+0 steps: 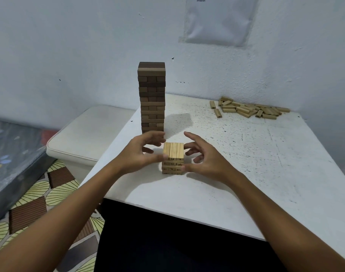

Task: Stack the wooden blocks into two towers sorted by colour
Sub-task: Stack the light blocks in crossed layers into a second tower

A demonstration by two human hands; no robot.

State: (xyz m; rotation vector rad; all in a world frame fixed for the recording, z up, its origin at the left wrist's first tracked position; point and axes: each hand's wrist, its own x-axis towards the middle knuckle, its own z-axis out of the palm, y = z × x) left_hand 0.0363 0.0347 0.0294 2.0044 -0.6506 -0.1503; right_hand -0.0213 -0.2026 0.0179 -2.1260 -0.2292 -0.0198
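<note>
Pale pine, smooth and square-cut, is making up the short light wooden block tower [173, 158], which is standing near the front edge of the speckled white square table [246, 154]; its lower layers are carrying small printed numbers too blurred to read, and its left edge is partly hidden. The left hand [142, 154] is cupping that side, thumb seeming to touch the upper blocks, fingers loosely spread and gripping nothing. The right hand [205, 158] is hovering just right of the short tower, fingers relaxed and wide, thumb lying close to its lower layers, contact unclear. Just behind it the tall dark brown wooden block tower [152, 98] is rising, its base hidden by the left hand. Far right of it the loose pile of light wooden blocks [250, 109] is lying by the wall.
</note>
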